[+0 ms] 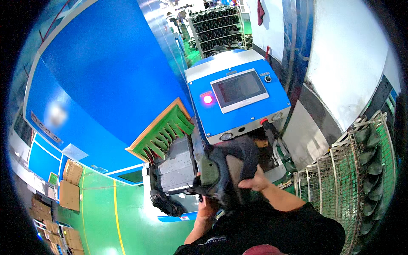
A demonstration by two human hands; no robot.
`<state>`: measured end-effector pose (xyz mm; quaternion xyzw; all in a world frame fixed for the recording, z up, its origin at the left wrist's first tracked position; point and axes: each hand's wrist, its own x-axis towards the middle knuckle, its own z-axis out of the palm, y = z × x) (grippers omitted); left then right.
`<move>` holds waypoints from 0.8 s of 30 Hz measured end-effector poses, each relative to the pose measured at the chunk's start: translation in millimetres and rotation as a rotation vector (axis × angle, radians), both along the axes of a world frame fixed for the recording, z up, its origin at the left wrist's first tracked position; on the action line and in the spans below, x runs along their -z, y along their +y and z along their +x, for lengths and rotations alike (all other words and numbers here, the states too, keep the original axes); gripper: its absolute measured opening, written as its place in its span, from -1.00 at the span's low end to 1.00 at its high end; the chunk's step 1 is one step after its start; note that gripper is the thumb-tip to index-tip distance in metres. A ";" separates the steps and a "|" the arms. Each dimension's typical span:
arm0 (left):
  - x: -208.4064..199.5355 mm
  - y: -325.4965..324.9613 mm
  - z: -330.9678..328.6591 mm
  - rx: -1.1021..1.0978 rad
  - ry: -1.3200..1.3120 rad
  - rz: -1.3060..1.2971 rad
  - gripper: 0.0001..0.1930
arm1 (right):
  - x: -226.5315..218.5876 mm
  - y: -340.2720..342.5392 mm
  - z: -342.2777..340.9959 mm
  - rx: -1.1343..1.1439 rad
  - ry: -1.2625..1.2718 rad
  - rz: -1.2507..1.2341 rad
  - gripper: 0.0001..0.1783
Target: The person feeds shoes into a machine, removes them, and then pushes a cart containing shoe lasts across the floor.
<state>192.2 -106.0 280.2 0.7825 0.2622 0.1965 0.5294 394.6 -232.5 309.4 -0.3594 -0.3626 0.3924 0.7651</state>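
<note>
Head view: wire rack (333,182) near right hand (255,180).

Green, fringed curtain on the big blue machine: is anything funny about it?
A bit: the green, fringed curtain hangs raggedly under its tan, straight frame, with uneven strips and gaps between them. I can't tell whether it's damaged. The dark, curved item being held is too blurred to judge.

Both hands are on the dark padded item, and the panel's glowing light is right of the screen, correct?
No: the head view shows the glowing light left of the screen. The left hand and right hand are indeed on the dark padded item.
</note>
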 end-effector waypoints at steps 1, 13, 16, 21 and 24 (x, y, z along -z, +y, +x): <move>-15.9 -14.4 14.2 0.081 -0.218 -0.343 -0.06 | 10.0 -16.4 11.4 -0.009 0.168 -0.138 0.11; -5.5 52.8 51.4 -0.195 -0.499 -0.808 -0.59 | 29.3 -120.8 24.9 0.078 0.807 0.028 -0.37; 4.3 31.2 66.6 0.142 -0.087 -0.487 -0.55 | 32.3 -129.7 21.7 0.043 0.965 0.092 -0.41; -24.0 -50.9 102.9 0.362 0.072 0.080 -0.18 | 19.1 -121.8 20.0 0.245 0.774 -0.016 -0.50; -48.1 -53.2 105.4 0.371 0.312 0.138 -0.35 | 103.3 -140.7 38.1 0.398 0.545 -0.089 -0.52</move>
